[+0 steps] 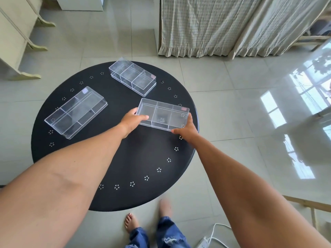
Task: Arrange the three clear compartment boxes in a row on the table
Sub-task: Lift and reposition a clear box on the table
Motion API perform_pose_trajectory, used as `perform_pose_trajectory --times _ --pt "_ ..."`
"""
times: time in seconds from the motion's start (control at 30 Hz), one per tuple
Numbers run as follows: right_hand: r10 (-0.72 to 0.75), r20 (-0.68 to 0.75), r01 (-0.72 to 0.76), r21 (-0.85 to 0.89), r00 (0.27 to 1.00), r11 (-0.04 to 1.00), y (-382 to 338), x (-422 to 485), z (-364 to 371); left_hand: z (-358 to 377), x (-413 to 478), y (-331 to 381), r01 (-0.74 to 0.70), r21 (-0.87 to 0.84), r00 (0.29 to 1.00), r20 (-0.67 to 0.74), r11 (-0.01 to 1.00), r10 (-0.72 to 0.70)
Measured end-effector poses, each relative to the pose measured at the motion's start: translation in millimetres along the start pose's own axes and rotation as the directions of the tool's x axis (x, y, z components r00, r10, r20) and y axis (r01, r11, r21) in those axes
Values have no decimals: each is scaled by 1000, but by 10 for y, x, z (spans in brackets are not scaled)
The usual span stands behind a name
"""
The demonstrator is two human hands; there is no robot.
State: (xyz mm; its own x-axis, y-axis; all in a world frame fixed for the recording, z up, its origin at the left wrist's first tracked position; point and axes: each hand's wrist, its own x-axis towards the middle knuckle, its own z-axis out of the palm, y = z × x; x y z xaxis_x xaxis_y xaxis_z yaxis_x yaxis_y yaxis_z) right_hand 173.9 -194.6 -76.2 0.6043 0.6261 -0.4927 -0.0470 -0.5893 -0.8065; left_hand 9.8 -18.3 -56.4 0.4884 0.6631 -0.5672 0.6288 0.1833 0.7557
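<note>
Three clear compartment boxes are over a round black table [125, 158]. The right box [163, 114] is held between both hands. My left hand [133, 120] grips its near left corner. My right hand [186, 129] grips its near right corner. This box looks tilted, and whether it touches the tabletop I cannot tell. A larger clear box [76, 111] lies at an angle on the table's left side. The third box [132, 77] rests at the far edge, turned diagonally.
The table stands on a glossy tiled floor. My bare feet [131, 222] are at its near edge, with a white power strip and cable [211, 237] to the right. A curtain [223, 25] hangs beyond the table, and cream furniture [16, 42] stands at far left.
</note>
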Motion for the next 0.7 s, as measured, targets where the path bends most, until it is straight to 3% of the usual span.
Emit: perform_pose_trajectory --times 0.3,0.7 --pt "-60 -48 60 -7 997 998 -202 -125 -158 -90 -243 75 -58 -57 990 -131 997 50" --pt "-115 2 108 -363 993 925 -330 -323 -200 -232 -465 408 -13 191 962 -265 982 64"
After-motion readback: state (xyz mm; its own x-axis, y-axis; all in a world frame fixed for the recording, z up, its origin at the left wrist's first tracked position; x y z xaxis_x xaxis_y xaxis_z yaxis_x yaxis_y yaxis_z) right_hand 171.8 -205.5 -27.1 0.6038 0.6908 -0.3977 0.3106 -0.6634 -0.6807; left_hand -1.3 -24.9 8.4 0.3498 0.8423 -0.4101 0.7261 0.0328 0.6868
